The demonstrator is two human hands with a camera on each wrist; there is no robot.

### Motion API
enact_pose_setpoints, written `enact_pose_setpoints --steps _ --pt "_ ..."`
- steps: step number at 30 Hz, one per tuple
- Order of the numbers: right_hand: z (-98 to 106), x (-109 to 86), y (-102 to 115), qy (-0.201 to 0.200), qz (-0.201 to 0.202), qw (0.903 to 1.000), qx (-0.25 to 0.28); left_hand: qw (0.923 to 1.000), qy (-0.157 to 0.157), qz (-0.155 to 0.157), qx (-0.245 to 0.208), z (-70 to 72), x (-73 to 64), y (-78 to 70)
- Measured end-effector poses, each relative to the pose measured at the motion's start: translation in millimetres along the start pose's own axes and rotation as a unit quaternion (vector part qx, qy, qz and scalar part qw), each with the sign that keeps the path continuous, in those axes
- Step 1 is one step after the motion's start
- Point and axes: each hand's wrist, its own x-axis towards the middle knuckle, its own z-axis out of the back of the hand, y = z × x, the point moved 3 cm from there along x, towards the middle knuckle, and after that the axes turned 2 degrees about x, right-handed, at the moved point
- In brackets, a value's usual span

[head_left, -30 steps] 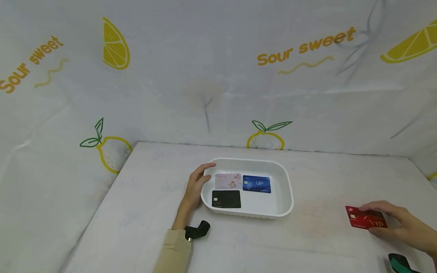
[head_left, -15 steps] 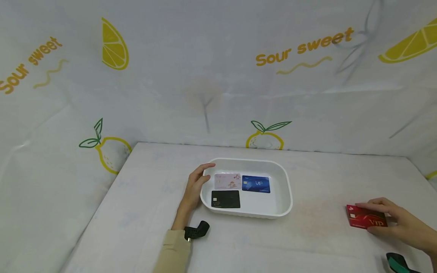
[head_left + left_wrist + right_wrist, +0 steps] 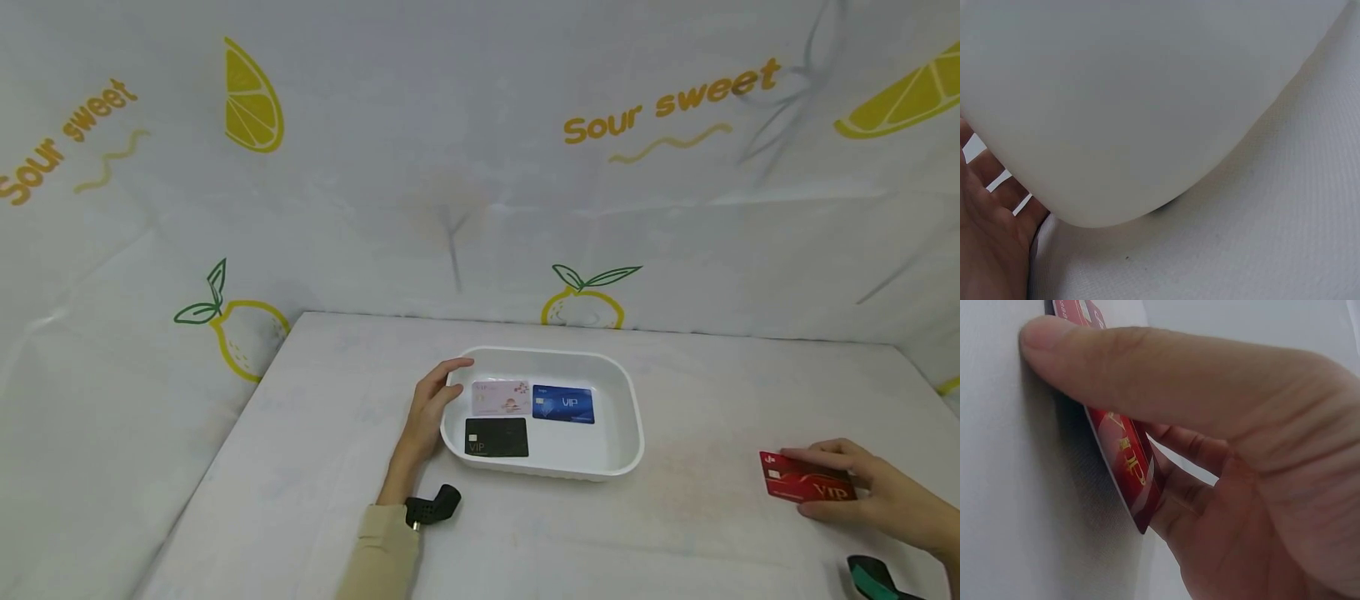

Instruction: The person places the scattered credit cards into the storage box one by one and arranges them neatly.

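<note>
A white plastic tray (image 3: 577, 450) sits in the middle of the table. My left hand (image 3: 429, 417) holds its left end, with finger and thumb at the rim; in the left wrist view the palm (image 3: 988, 244) lies beside the tray's outer wall (image 3: 1129, 112). Inside the tray lie a pink card (image 3: 501, 398), a blue card (image 3: 562, 405) and a black card (image 3: 497, 437), all flat. Far to the right, my right hand (image 3: 877, 496) pinches a red VIP card (image 3: 802, 477) by its long edges. The right wrist view shows this card (image 3: 1122, 462) tilted, partly hidden by the thumb.
A white cloth covers the table (image 3: 705, 400). Behind it hangs a white sheet (image 3: 360, 167) printed with lemons and lettering. A black device (image 3: 435, 506) is worn on the left wrist, and a black and green one (image 3: 873, 577) shows near the right wrist.
My right fingertips and thumb have shifted slightly left along the red card, which has hardly moved. The left hand and the tray stay in place.
</note>
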Motion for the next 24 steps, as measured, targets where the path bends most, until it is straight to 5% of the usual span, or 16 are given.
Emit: enact_pose_setpoints --steps 24 --pt "2.6 0.0 -1.6 -0.007 -0.002 1.0000 0.006 1.0000 0.001 0.003 0.000 0.0 0.1 0.7"
